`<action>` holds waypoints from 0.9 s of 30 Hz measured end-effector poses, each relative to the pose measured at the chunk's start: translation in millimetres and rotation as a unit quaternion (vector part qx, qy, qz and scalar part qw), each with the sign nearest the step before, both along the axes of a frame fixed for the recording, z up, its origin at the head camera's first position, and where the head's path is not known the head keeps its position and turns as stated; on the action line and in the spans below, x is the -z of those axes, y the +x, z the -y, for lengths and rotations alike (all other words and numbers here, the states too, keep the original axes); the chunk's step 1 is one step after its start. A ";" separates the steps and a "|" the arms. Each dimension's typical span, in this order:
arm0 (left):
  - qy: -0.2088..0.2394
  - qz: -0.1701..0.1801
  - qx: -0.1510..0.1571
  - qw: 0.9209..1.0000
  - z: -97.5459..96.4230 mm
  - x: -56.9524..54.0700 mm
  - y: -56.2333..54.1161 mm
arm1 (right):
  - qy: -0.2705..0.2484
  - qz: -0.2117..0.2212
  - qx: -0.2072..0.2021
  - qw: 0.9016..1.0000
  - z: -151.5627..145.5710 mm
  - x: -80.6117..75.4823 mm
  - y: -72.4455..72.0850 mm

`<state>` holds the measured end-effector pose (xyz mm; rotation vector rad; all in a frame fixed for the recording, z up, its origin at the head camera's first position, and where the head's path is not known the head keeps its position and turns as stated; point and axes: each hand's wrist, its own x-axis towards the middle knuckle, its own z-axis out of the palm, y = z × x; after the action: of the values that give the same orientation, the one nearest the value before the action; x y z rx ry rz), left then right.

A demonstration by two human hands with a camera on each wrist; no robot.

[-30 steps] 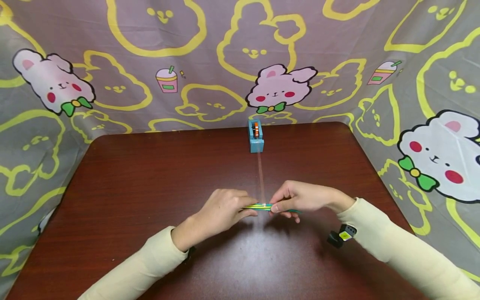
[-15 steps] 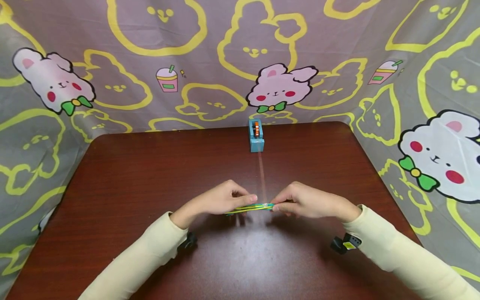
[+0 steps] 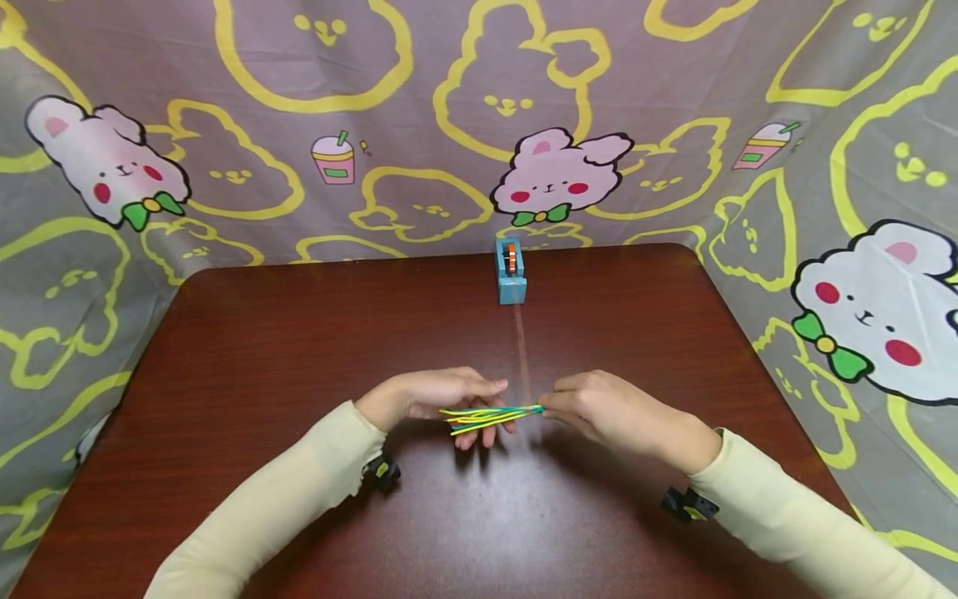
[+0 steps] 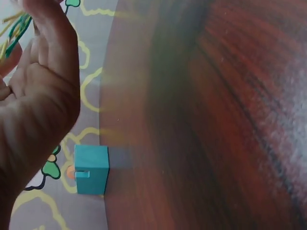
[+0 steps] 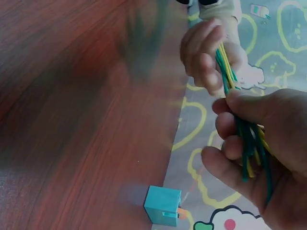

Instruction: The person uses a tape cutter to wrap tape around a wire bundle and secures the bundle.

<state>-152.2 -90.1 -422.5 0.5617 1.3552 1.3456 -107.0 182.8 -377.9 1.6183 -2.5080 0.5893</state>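
A bundle of thin yellow and green strands, wire-like (image 3: 486, 417), spans the gap between the two hands above the table. My right hand (image 3: 621, 412) pinches its right end between thumb and fingers. In the right wrist view, the strands' tails (image 5: 252, 153) pass down across that palm. The left ends fan out loosely over my left hand (image 3: 464, 399), whose fingers lie extended beneath them with the thumb lifted apart. Part of the left hand and some green and yellow strands (image 4: 18, 33) show at the edge of the left wrist view.
At the table's far side stands a blue tape dispenser (image 3: 512, 287) with an orange roll. A narrow pale strip (image 3: 520, 349) runs from it toward the hands. A patterned curtain (image 3: 419, 141) rises behind the brown table (image 3: 299, 333).
My left hand has loosened from its grip on the bundle and turned its fingers beneath it, while the left ends have spread apart. My right hand has rolled over, still pinching the strands.
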 end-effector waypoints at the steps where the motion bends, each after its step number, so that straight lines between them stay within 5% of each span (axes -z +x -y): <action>1: 0.002 0.010 0.004 1.000 -1.0 0.3 -0.1 | -0.001 -0.023 0.001 1.000 0.5 0.8 1.0; 7: 0.006 0.054 0.013 0.998 -6.3 1.1 0.0 | 0.007 -0.146 0.009 0.989 0.6 7.1 6.1; 15: 0.010 0.047 0.017 0.999 -7.2 0.0 -0.1 | 0.005 -0.224 0.012 0.975 -1.2 13.7 8.7; 23: -0.016 0.040 -0.019 0.999 -7.4 -6.0 2.4 | 0.032 -0.245 0.017 0.969 0.5 12.9 8.7; 27: -0.032 0.009 -0.036 0.999 -7.5 -9.1 2.6 | 0.033 -0.236 0.016 0.971 1.1 10.6 5.6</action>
<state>-149.6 -82.6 -413.4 0.4595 1.4102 1.3563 -101.4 181.6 -388.5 1.5148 -2.2107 0.0942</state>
